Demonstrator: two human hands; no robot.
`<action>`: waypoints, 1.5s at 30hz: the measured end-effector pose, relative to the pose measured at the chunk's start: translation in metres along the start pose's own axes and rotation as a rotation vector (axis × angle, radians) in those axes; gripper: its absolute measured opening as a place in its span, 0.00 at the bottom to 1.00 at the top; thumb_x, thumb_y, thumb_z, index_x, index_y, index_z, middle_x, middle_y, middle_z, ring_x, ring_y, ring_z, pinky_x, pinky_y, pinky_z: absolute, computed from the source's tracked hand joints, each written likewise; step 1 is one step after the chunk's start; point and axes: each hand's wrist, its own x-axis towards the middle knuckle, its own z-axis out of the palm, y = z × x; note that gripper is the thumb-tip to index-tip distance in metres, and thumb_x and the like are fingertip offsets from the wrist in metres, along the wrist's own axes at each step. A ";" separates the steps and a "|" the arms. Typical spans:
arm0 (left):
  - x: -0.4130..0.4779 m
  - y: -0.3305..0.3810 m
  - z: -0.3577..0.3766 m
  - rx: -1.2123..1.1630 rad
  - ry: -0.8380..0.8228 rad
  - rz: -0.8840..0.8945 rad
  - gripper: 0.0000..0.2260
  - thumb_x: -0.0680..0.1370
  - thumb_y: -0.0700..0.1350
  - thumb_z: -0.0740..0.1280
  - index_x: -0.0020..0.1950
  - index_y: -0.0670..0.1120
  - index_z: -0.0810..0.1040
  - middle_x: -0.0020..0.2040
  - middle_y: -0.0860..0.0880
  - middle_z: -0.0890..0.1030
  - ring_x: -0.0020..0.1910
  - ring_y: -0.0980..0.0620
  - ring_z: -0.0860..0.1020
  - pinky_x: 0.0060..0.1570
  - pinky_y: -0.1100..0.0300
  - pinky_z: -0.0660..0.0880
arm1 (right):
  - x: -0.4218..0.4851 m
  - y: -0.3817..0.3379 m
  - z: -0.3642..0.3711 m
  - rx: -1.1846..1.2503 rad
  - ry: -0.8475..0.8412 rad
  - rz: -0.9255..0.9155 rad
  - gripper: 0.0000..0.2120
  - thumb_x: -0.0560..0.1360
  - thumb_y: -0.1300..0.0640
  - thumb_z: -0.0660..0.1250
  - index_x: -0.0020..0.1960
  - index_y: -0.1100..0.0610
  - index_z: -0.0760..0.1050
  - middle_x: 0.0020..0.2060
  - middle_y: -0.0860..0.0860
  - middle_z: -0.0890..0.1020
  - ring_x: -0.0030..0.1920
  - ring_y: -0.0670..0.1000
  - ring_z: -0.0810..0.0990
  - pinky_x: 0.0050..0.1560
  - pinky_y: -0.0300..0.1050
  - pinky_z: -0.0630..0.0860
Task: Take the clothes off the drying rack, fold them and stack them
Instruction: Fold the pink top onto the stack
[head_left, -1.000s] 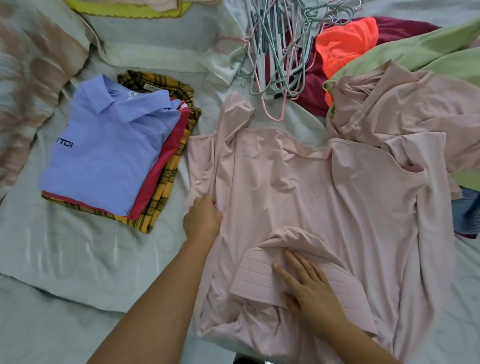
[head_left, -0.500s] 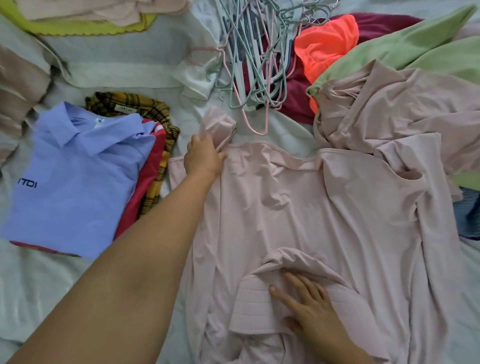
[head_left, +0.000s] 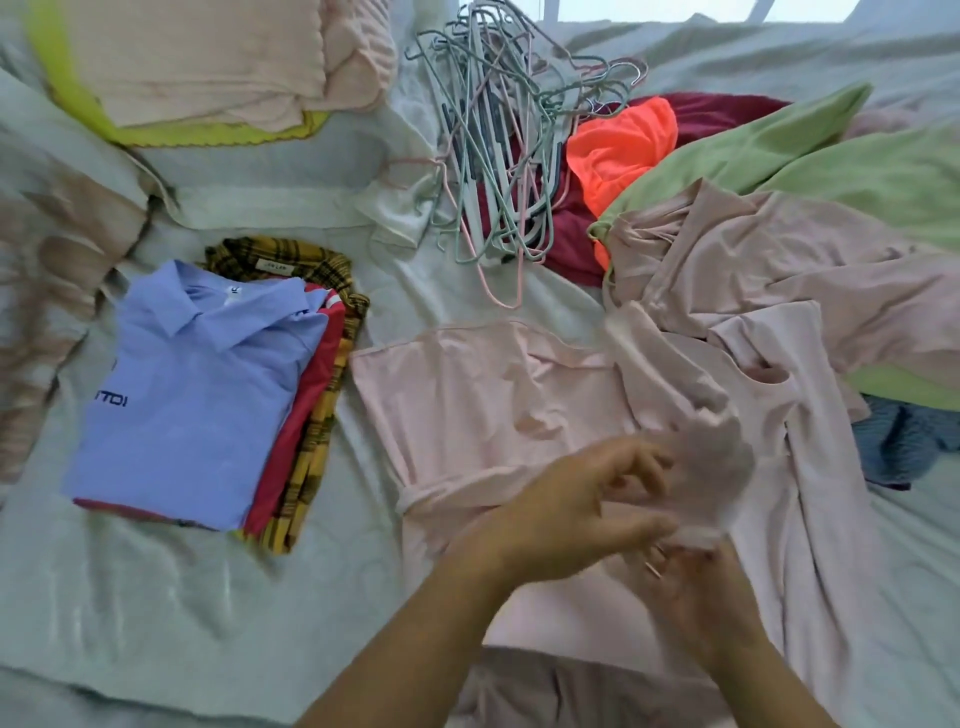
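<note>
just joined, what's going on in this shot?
A person is folding a pink top spread on the bed. The left hand appears to pinch its sleeve, which lies across the body of the top. The right hand meets it there, its grip blurred. A folded stack topped by a blue polo lies to the left. Empty hangers and an unfolded heap lie behind.
</note>
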 end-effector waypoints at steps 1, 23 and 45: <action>-0.011 -0.015 0.012 0.051 0.093 -0.074 0.05 0.75 0.43 0.69 0.48 0.46 0.75 0.55 0.52 0.76 0.56 0.56 0.75 0.56 0.67 0.70 | -0.006 -0.009 -0.005 -0.073 -0.050 -0.056 0.28 0.79 0.41 0.50 0.72 0.57 0.65 0.69 0.60 0.68 0.66 0.58 0.72 0.62 0.59 0.72; -0.139 -0.178 0.059 0.658 0.564 -0.572 0.09 0.72 0.44 0.68 0.49 0.43 0.76 0.50 0.44 0.76 0.48 0.43 0.75 0.45 0.53 0.72 | 0.008 -0.059 0.018 0.035 0.196 -0.066 0.09 0.79 0.64 0.57 0.45 0.56 0.73 0.29 0.46 0.82 0.30 0.41 0.81 0.34 0.33 0.78; -0.252 -0.195 0.049 0.893 0.768 -0.451 0.06 0.67 0.44 0.55 0.41 0.50 0.68 0.37 0.50 0.75 0.33 0.48 0.75 0.29 0.57 0.72 | -0.054 0.032 -0.065 -0.707 0.434 0.012 0.21 0.70 0.70 0.69 0.61 0.67 0.68 0.41 0.52 0.76 0.46 0.57 0.78 0.48 0.52 0.73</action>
